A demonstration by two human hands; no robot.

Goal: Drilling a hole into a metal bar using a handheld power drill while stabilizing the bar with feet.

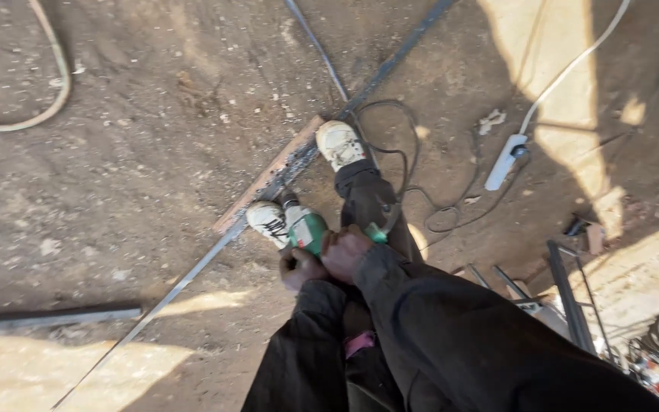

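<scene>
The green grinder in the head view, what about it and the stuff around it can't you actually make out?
- Green grinder: the disc end, hidden behind its body and the white shoe.
- Left hand and right hand: finger grip, hidden under the tool.
- Long metal bar: its ends, cut off by the frame edges.
- White power strip: sockets too small.

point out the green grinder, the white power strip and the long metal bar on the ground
green grinder (306,229), head view, on its green body
white power strip (503,162), head view, mid casing
long metal bar (184,282), head view, on its bare lower stretch
</scene>
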